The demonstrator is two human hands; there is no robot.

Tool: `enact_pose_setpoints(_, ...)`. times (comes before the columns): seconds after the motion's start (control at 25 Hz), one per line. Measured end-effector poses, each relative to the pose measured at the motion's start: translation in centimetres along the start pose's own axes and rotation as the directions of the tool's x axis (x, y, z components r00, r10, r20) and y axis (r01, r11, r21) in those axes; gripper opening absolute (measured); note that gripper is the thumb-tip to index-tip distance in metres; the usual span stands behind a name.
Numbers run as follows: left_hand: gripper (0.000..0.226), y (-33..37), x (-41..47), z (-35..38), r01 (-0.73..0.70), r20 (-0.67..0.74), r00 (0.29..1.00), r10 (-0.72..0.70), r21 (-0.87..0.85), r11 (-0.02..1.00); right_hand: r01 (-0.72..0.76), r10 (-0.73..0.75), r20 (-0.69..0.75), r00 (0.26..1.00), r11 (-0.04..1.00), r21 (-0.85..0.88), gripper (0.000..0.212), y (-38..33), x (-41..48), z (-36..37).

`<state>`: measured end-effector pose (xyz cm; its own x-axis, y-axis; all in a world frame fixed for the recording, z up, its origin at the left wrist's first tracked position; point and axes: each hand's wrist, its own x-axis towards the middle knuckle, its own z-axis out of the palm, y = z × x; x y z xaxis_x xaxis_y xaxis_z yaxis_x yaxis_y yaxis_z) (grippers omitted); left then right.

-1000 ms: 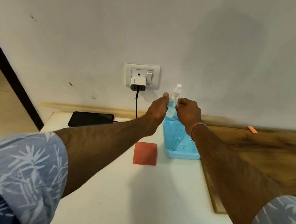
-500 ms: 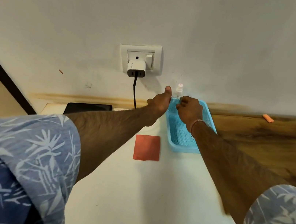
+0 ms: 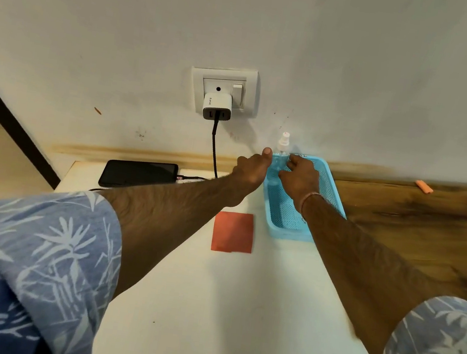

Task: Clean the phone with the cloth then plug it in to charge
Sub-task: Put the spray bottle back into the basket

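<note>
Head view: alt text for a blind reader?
The left hand and right hand meet at a spray bottle standing at the far end of a blue tray. An orange cloth and black phone lie on the table.

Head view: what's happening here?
A person has the left hand and right hand at either side of a spray bottle standing at the far end of a blue basket; whether either grips it is unclear. The cloth lies flat on the table, untouched. The phone lies at the table's far edge beside the charger cable.
</note>
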<state>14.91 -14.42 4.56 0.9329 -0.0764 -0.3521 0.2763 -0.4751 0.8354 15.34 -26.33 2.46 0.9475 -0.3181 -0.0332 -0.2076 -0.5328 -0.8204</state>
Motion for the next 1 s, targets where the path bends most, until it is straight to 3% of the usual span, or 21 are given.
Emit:
enact_pose_setpoints(0.12,0.057,-2.5,-1.6,-0.3,-0.133,-0.067,0.988,0.14,0.101,0.986,-0.021,0.025,-0.038,0.999,0.995,0.097,0.058,-0.6,-1.5,-0.5)
enact_pose_setpoints(0.2,0.05,-5.5,-3.0,-0.7,-0.21,-0.029,0.973,0.227,0.284,0.935,0.015,-0.004,-0.083,0.997,0.991,0.131,0.057,-0.9,-2.9,-0.8)
enact_pose_setpoints(0.32,0.065,-9.1,-5.4,-1.0,-0.354,0.225,0.934,0.276,0.664,0.659,0.096,-0.088,-0.081,0.993,0.99,0.1,0.053,-1.1,-5.7,-1.3)
enact_pose_setpoints(0.4,0.07,-9.8,-6.2,-1.1,-0.384,0.255,0.919,0.299,0.746,0.544,0.158,-0.156,-0.058,0.986,0.987,0.032,0.048,-1.1,-7.2,-1.4)
enact_pose_setpoints(0.52,0.067,-10.0,-6.7,-1.4,-0.299,0.14,0.942,0.304,0.761,0.576,0.175,-0.175,-0.031,0.984,0.985,-0.01,0.042,-1.1,-8.7,-1.7)
enact_pose_setpoints(0.6,0.049,-10.0,-6.9,-1.7,-0.268,0.097,0.946,0.308,0.768,0.582,0.16,-0.159,0.009,0.987,0.987,-0.028,0.038,-1.1,-9.3,-2.0)
enact_pose_setpoints(0.76,0.016,-9.0,-8.5,-2.3,-0.321,0.086,0.94,0.33,0.548,0.773,0.135,-0.126,0.125,0.984,0.988,-0.069,0.022,-1.3,-10.3,-2.6)
enact_pose_setpoints(0.84,0.005,-7.8,-9.2,-3.2,-0.296,0.023,0.951,0.308,0.358,0.886,0.115,-0.103,0.138,0.985,0.989,-0.089,0.031,-1.6,-10.6,-3.1)
enact_pose_setpoints(0.92,0.006,-6.1,-9.5,-3.8,-0.267,-0.044,0.961,0.273,0.103,0.958,0.071,-0.072,0.165,0.984,0.997,0.013,0.047,-1.7,-10.7,-3.9)
enact_pose_setpoints(1.0,0.01,-3.8,-9.3,-3.9,-0.206,-0.118,0.975,0.188,-0.165,0.965,0.002,-0.044,0.215,0.976,0.982,0.189,0.047,-1.7,-10.6,-4.6)
